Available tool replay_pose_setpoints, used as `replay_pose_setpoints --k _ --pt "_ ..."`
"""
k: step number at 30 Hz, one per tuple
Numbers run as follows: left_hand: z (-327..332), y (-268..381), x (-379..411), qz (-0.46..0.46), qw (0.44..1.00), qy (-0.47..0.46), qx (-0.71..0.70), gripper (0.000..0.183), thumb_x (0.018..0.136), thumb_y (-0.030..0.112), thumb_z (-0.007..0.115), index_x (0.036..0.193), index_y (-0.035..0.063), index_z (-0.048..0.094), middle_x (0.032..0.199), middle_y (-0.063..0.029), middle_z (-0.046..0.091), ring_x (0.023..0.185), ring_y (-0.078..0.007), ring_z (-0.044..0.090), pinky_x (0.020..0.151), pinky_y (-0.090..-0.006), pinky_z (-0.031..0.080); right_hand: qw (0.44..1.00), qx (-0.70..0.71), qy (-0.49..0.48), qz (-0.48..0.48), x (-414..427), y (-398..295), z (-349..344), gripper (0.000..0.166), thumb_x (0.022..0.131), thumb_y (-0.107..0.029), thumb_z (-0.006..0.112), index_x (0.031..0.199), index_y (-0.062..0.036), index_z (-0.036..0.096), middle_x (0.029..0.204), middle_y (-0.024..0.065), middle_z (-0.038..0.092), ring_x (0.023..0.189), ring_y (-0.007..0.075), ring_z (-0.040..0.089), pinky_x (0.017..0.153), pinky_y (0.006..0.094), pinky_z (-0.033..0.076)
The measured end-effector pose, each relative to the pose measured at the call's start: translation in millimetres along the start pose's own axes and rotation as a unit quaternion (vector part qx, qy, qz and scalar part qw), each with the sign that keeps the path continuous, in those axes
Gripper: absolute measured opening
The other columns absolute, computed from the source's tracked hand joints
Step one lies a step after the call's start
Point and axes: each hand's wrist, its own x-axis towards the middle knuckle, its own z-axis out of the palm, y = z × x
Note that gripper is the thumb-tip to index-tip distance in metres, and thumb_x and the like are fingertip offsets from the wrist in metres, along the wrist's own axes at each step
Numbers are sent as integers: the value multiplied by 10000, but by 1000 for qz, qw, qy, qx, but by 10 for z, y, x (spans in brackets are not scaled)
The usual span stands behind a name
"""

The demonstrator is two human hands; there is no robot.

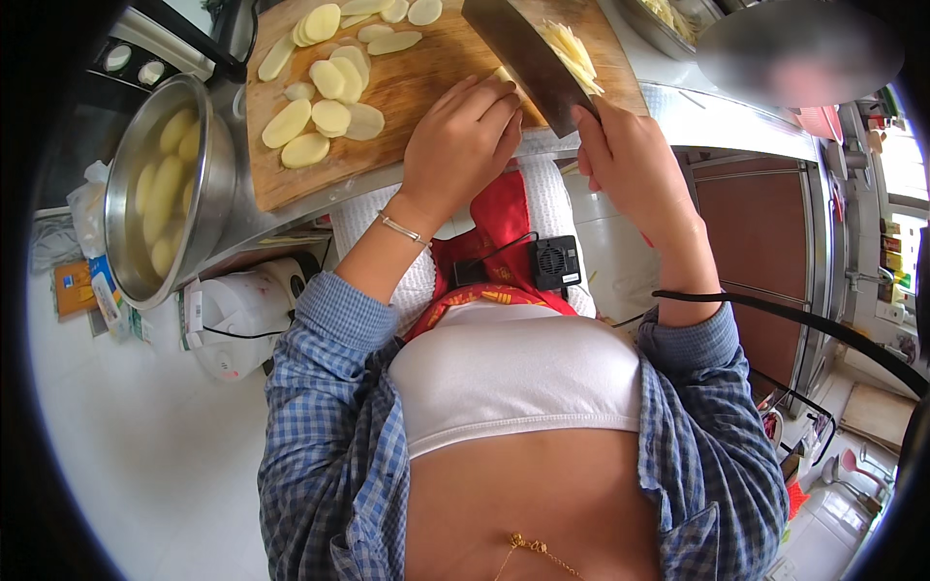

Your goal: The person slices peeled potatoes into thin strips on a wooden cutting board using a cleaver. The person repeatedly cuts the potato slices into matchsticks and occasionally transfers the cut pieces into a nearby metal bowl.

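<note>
My right hand (628,156) grips a broad cleaver (527,62) by its handle, the blade slanting over the wooden cutting board (414,94). Just left of the blade, my left hand (465,131) rests on the board with its fingers curled, pressing on potato (503,74) that shows only in part at the fingertips. On the far side of the blade lies a pile of potato shreds (570,54). Several thin potato slices (330,116) are spread over the board's left part, some overlapping.
Left of the board stands a steel bowl (218,181) holding peeled potatoes (163,196) in water. Another metal bowl (657,33) with shreds is at the back right, near a blurred area. A black cable (806,316) runs past my right forearm. Stove knobs (118,58) are at the upper left.
</note>
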Motion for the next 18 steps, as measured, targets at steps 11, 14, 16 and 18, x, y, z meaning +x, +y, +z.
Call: replay_pose_setpoints --k 11,14,16,18 --pt "3 -18 1 4 1000 -5 -6 163 902 66 720 1061 50 748 1101 -78 735 1045 -305 713 1033 -415 570 995 -78 26 -55 -4 50 60 310 1090 -213 535 930 38 622 676 239 664 666 426 697 655 509 565" --pt "26 -36 -31 -3 1000 -4 -7 165 901 77 724 1063 51 750 1108 -77 737 1047 -304 714 1036 -414 569 995 -91 6 -45 5 -47 29 289 1075 -197 546 935 45 621 746 268 676 746 473 685 688 539 559" --pt "29 -28 -25 -3 1000 3 -13 167 899 81 728 1062 52 751 1114 -76 739 1049 -304 716 1034 -414 571 993 -101 -2 -63 36 -60 32 282 1070 -192 547 938 46 622 749 259 678 743 455 694 686 525 566" --pt "22 -19 -18 -3 1000 6 -16 168 898 84 731 1062 53 752 1117 -77 740 1049 -305 717 1032 -415 572 989 -124 -2 -78 89 -72 60 276 1067 -185 546 937 44 626 761 252 683 753 431 707 683 509 572"
